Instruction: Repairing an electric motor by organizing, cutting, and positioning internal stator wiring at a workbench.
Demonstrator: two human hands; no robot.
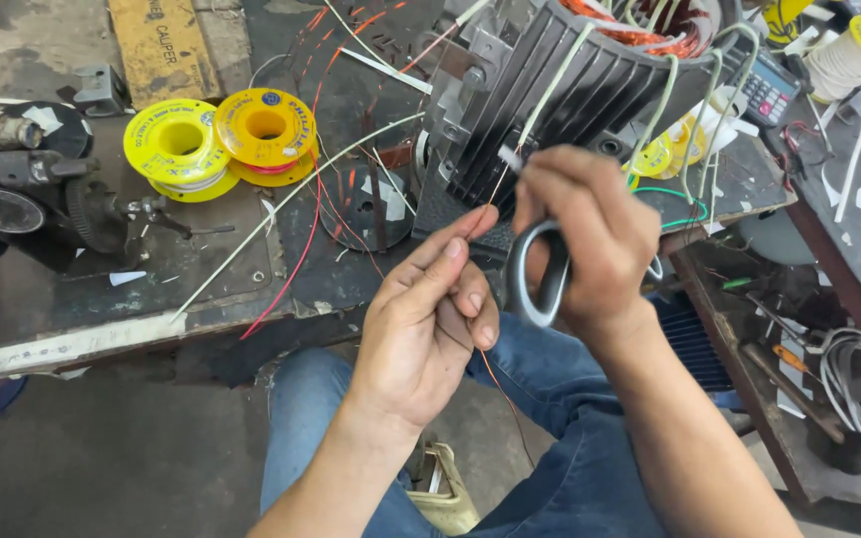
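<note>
**Mia:** What is on the far left?

**Tom:** A dark machine [22, 204] sits on the workbench [72, 339]. Next to it lie two yellow spools [221, 139], side by side and touching.

**Mia:** And the long strings?

**Tom:** A white sleeve tube [281, 204] and a red wire [296, 264] run across the bench to its front edge.

**Mia:** What does the left hand [430, 324] do?

**Tom:** Its thumb and first finger pinch a thin copper wire [500, 384]. The wire runs up to the motor and hangs down over the blue jeans [570, 448].

**Mia:** And the right hand [585, 234]?

**Tom:** It is closed on the scissors [540, 274]. The tips meet the wire, just above the left fingers. The hands are close together, almost touching.

**Mia:** What is behind them?

**Tom:** A big grey motor shell with ribs [550, 90], with orange wire coils on top. Far right sits a white spool [854, 55].
</note>
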